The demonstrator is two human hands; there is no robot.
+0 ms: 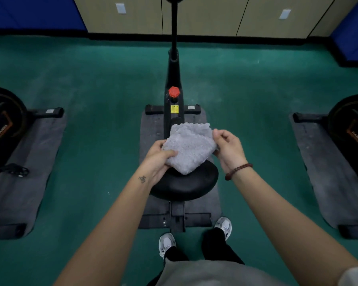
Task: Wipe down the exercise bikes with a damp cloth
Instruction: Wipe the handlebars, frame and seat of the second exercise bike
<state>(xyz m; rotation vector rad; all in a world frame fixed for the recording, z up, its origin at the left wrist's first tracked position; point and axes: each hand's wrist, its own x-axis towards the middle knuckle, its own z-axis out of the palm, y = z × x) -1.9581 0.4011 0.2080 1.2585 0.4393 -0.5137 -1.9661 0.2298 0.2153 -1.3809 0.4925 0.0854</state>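
Observation:
A grey folded cloth (189, 146) is held above the black saddle (184, 185) of the exercise bike (173, 100) straight in front of me. My left hand (158, 159) grips the cloth's left edge, thumb on top and fingers underneath. My right hand (228, 148) pinches its right edge with curled fingers. The cloth's lower corner hangs close over the saddle's front. The bike's frame, with a red knob (174, 92), runs away from me to a tall post.
The bike stands on a dark mat (151, 141) on green floor. Two more bikes on mats flank it, one at the left (4, 124) and one at the right (351, 124). My feet (166, 243) stand behind the rear stabiliser. Beige cabinets line the far wall.

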